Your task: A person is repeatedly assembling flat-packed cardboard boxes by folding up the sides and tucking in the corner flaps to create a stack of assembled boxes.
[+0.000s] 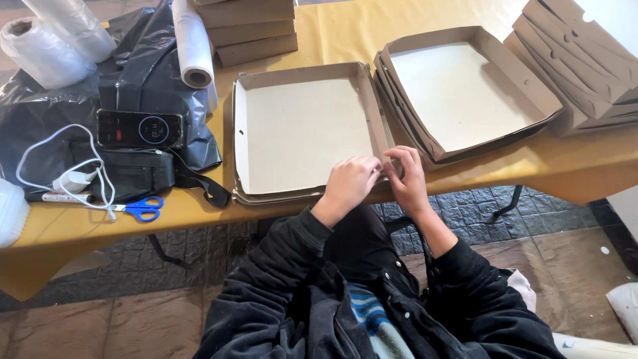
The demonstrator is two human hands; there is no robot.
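Both hands at near-right corner of open cardboard box [302,133], near desk [345,30] front edge. Left hand [350,181] grip curled onto box corner flap; right hand [407,179] grip pinching same corner. Second open box [465,93] just right; blue scissors [141,209] at front-left.

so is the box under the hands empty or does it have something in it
Empty: the cardboard box shows only its bare pale floor; both hands work its near right corner.

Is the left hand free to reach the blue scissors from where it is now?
Probably yes: the left hand sits at the open cardboard box's near corner, and only bare yellow table lies between it and the blue scissors.
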